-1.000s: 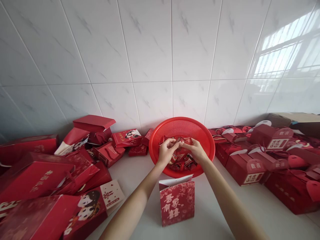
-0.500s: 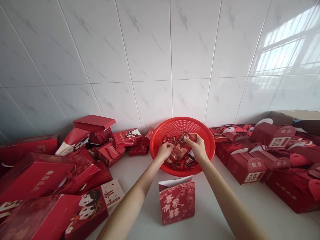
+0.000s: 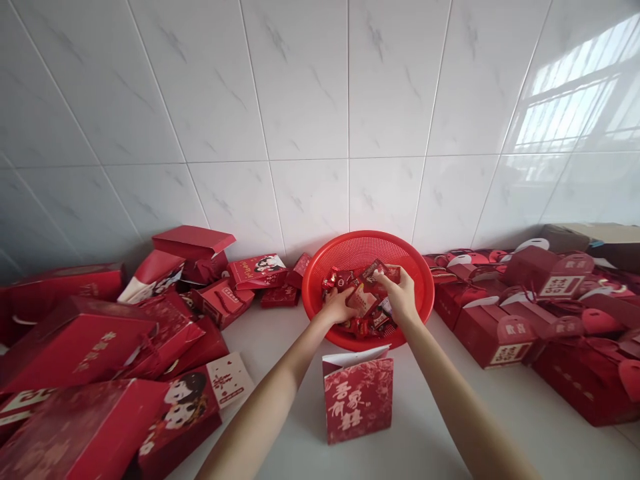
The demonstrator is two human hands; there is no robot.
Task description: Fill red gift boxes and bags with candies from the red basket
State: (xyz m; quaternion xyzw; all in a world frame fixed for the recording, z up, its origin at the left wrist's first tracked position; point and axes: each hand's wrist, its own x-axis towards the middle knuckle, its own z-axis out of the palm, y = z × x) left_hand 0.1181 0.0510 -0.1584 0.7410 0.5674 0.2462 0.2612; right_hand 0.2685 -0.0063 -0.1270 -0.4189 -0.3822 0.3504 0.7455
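Note:
A red plastic basket [image 3: 367,241] with a perforated wall holds a heap of small red wrapped packets [image 3: 364,299]. My right hand [image 3: 401,295] is over the right side of the heap, thumb and fingers closed on dark red packets [image 3: 373,270]. Inside the basket on the left, my left hand [image 3: 339,307] reaches among the packets with thumb and fingers apart; its fingertips are partly hidden. In front of the basket a red paper gift box [image 3: 359,400] with white lettering stands upright, its top unsealed and its pale inside showing.
Red boxes and bags [image 3: 95,340] lie piled at the left, with a cream card [image 3: 230,381] beside them. Handled red gift boxes [image 3: 493,330] stand in rows at the right, a cardboard box [image 3: 595,235] behind them. A tiled wall [image 3: 305,100] rises behind.
My left hand has moved slightly right and down, its fingers spreading from a pinch. My right hand stays on its packets, and the view has shifted slightly.

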